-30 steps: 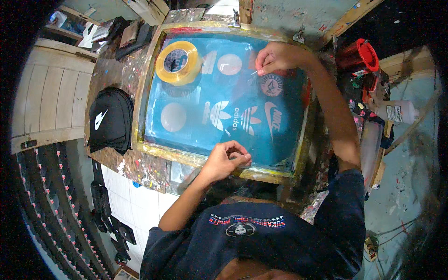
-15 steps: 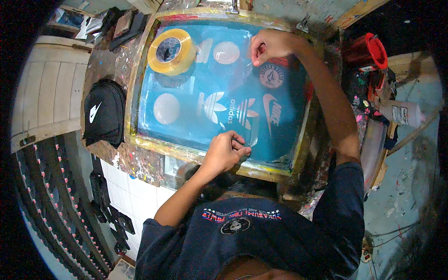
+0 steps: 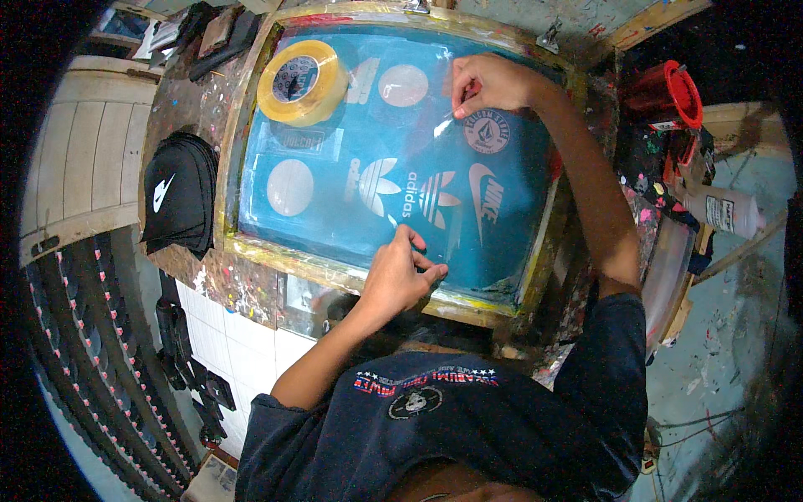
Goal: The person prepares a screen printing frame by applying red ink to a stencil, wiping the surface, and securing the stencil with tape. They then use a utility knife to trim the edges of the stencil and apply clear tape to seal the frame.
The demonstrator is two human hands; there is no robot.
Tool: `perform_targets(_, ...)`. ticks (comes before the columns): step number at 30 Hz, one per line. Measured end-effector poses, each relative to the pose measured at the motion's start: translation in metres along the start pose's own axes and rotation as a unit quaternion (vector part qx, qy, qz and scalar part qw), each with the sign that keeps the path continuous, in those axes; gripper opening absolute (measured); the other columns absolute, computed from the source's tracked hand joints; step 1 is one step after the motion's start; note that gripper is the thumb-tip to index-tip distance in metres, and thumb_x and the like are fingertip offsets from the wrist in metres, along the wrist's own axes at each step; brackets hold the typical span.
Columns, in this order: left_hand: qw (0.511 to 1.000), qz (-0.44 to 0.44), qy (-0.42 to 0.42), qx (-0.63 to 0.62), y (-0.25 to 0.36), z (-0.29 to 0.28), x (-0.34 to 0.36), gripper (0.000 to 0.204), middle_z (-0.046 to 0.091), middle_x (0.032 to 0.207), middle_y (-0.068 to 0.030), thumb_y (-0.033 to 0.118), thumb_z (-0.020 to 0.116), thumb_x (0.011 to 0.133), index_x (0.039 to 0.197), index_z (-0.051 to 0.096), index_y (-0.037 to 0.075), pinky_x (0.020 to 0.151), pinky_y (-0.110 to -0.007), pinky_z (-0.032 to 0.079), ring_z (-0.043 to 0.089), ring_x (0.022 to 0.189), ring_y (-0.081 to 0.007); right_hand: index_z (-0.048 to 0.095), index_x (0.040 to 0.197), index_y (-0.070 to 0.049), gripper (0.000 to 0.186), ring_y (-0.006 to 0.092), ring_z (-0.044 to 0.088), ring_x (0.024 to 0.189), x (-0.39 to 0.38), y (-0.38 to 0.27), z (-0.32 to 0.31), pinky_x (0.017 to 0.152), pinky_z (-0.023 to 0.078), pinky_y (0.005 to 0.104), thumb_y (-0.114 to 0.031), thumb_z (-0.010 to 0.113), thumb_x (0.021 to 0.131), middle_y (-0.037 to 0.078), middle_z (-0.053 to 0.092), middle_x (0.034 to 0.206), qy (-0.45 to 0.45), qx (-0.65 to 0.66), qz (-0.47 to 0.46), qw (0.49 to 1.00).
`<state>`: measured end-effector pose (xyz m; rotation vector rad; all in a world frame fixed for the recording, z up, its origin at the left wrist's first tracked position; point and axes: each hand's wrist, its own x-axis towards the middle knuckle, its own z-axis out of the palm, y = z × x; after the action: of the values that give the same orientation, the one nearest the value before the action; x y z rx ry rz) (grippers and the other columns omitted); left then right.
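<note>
A silk-screen frame (image 3: 335,272) with blue mesh and several pale logo stencils lies in front of me. Over its near edge, my left hand (image 3: 395,274) is closed, thumb and fingers pinching what looks like a strip of clear tape. My right hand (image 3: 495,82) pinches at the far right, above a round stencil; a white glint of the clear tape (image 3: 443,126) shows below its fingertips. The strip's middle is hard to make out against the mesh. A roll of yellowish clear tape (image 3: 332,84) rests on the screen's far left corner.
Black fabric pieces (image 3: 186,197) are stacked left of the frame on a paint-stained table (image 3: 251,289). At the right stand a red can (image 3: 665,94) and a whitish plastic bottle (image 3: 728,211). Dark items (image 3: 230,42) lie at the far left.
The view has shifted slightly. The pinched hands stay nearly in place over the screen, and the glints by their fingertips have become brighter and larger.
</note>
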<state>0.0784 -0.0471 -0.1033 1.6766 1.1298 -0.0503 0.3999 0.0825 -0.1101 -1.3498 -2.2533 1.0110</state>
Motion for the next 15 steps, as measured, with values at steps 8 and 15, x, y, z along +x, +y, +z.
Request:
perform_targets(8,0.998,0.008,0.018,0.065,0.006,0.005,0.000,0.053,0.069,0.069,-0.0143,0.023,0.085,0.072,0.100,0.045,0.000,0.063,-0.041,0.054,0.070,0.066,-0.0315,0.072,0.084,-0.007,0.020,0.0186,0.056,0.082,-0.005,-0.001,0.008,0.073,0.047,0.0321,-0.017,0.083,0.071,0.005,0.055,0.084,0.034,-0.033,-0.045,0.998)
perform_targets(15,0.961,0.005,0.078,0.264,0.009,-0.002,-0.007,0.065,0.065,0.065,-0.0135,0.038,0.085,0.069,0.104,0.045,0.001,0.063,-0.046,0.053,0.068,0.068,-0.0362,0.062,0.084,-0.009,0.033,0.0212,0.056,0.080,-0.002,-0.003,0.011,0.070,0.045,0.0355,-0.026,0.085,0.068,0.005,0.053,0.082,0.081,-0.093,-0.001,0.992)
